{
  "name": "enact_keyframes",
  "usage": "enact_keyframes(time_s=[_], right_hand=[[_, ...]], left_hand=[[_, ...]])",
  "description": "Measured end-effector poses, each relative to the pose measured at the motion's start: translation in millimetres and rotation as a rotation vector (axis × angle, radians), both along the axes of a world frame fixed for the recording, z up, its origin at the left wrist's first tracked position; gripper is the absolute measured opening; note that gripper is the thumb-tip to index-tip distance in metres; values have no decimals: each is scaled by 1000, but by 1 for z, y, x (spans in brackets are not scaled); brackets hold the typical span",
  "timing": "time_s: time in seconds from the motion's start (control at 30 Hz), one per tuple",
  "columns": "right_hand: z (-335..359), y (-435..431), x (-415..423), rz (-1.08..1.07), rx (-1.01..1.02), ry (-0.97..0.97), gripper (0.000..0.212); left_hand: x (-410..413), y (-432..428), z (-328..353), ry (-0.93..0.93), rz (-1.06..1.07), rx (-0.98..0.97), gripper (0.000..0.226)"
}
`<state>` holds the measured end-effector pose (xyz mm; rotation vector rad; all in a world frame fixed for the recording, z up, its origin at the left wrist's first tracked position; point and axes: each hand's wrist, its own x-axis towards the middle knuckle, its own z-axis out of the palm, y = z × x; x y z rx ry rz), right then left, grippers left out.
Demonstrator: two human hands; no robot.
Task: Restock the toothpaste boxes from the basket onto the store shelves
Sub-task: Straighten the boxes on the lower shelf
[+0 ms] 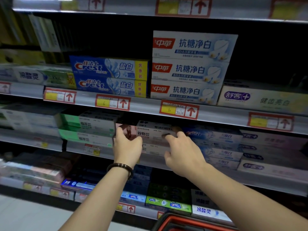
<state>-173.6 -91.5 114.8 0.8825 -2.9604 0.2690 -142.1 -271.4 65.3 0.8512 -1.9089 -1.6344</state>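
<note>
Centre frame: left hand point(127, 144) and right hand point(181, 153) grip the toothpaste box point(154, 132) endwise; a skewed push may topple the stack point(155, 150) beneath.

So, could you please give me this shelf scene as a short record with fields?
setting: store shelves stocked with toothpaste
hands: left hand grips the left end of the toothpaste box; right hand holds its right end
box position: front of the middle shelf, seemingly on top of other boxes
shelf above: two blue Crest boxes stacked, three white boxes stacked beside them
basket: red rim at the bottom edge, contents out of view
</note>
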Motion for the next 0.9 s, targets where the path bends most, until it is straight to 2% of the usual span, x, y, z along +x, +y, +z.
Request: enact_keyframes(time_s=[0.13, 0.27, 0.43, 0.6, 0.7, 0.9], right_hand=[[5, -3, -4, -11, -1, -16, 50], [11, -7, -9, -26, 3, -40, 25], [14, -12, -16, -32, 5, -47, 14], [13, -13, -23, -34, 31, -58, 31], [13, -14, -25, -24, 49, -51, 25], [13, -16, -30, -28, 78, -50, 28]], left_hand=[[10, 1, 21, -11, -97, -36, 74], [6, -12, 29, -53, -203, -30, 73], [0, -24, 33, -84, -276, -9, 68], [-8, -26, 34, -166, -253, -43, 43], [-11, -25, 33, -188, -235, -72, 21], [-19, -32, 26, -219, -216, -67, 25]])
